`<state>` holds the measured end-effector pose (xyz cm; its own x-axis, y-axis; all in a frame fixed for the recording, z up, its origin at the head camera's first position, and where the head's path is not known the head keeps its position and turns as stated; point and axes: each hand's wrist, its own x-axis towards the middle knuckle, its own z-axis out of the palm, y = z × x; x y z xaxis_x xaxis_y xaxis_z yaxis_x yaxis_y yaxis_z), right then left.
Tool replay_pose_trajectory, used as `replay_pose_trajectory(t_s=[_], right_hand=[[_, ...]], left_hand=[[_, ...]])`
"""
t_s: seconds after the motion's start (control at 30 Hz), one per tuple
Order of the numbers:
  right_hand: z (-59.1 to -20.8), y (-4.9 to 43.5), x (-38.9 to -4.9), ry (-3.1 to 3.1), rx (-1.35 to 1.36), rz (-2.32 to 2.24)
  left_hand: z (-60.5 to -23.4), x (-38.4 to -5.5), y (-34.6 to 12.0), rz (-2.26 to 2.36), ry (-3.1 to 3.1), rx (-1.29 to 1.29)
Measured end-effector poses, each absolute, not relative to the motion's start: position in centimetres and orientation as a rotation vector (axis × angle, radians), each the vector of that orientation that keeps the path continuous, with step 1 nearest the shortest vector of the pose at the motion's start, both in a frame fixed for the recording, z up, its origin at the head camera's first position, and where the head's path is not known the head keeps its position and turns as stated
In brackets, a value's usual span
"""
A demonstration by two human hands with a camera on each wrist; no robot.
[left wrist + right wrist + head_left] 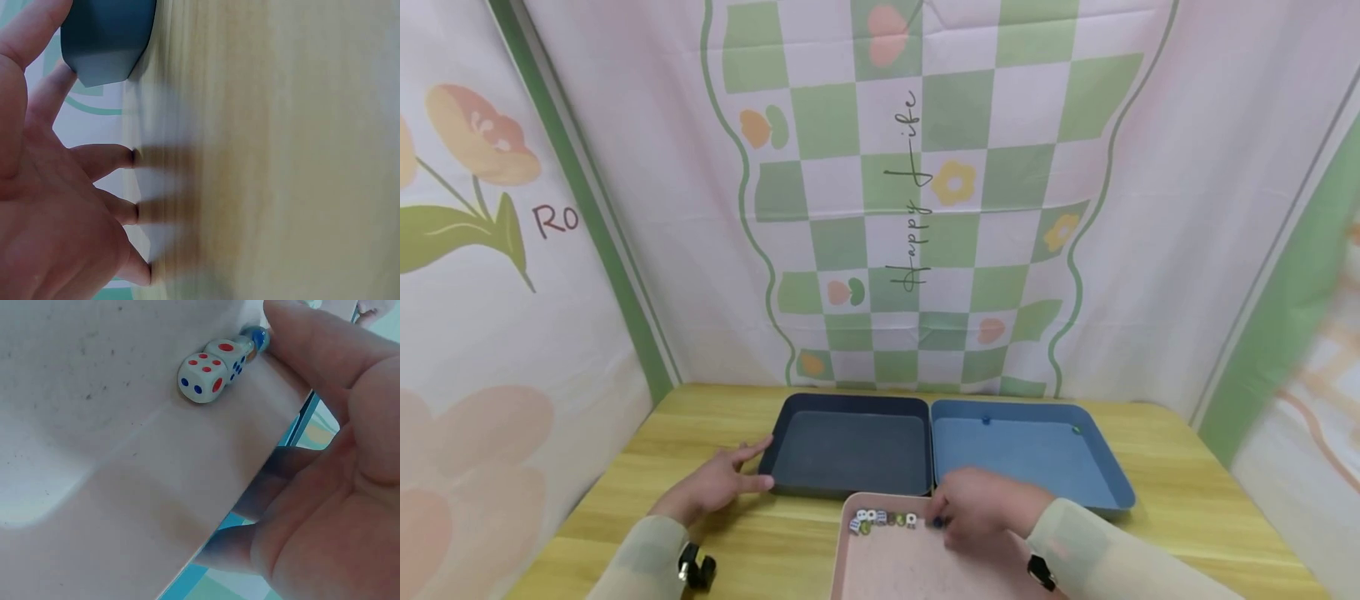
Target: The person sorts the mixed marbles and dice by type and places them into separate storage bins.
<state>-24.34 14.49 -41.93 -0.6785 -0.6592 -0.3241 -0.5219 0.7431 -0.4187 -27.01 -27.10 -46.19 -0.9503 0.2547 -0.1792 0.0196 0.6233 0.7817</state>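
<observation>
My left hand (721,482) has its fingers spread, with thumb and forefinger against the left wall of a dark grey tray (850,492). In the left wrist view, its other fingers touch the wooden table (269,162). Inside the far edge of a pink tray (887,575), the thumb and forefinger of my right hand (981,504) pinch a small blue glass marble (937,522). Right beside it in the right wrist view are two white dice (203,378) with red and blue pips. Other right-hand fingers reach over the tray's rim. Part of the marble is hidden.
Several dice (871,516) and greenish marbles (866,528) line the pink tray's far left corner. Behind, a blue tray (1022,450) holds a blue marble (987,421) and a green one (1077,430). A patterned curtain (827,183) hangs beyond the table.
</observation>
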Motion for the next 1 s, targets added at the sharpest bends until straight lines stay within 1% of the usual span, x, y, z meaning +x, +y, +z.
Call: replay_pose_trajectory(t_s=[0.33, 0.73, 1.0], right_hand=[[-42.3, 14.0, -24.5, 2.535, -0.805, -0.316], [-42.3, 14.2, -24.1, 2.621, -0.827, -0.32], [-43.0, 14.3, -24.3, 2.667, -0.848, -0.309]], left_hand=[[-46.5, -27.4, -27.3, 1.233, 2.581, 0.231], [-46.1, -27.2, -27.2, 1.252, 2.558, 0.226], [-45.9, -26.9, -27.0, 1.255, 2.56, 0.235]])
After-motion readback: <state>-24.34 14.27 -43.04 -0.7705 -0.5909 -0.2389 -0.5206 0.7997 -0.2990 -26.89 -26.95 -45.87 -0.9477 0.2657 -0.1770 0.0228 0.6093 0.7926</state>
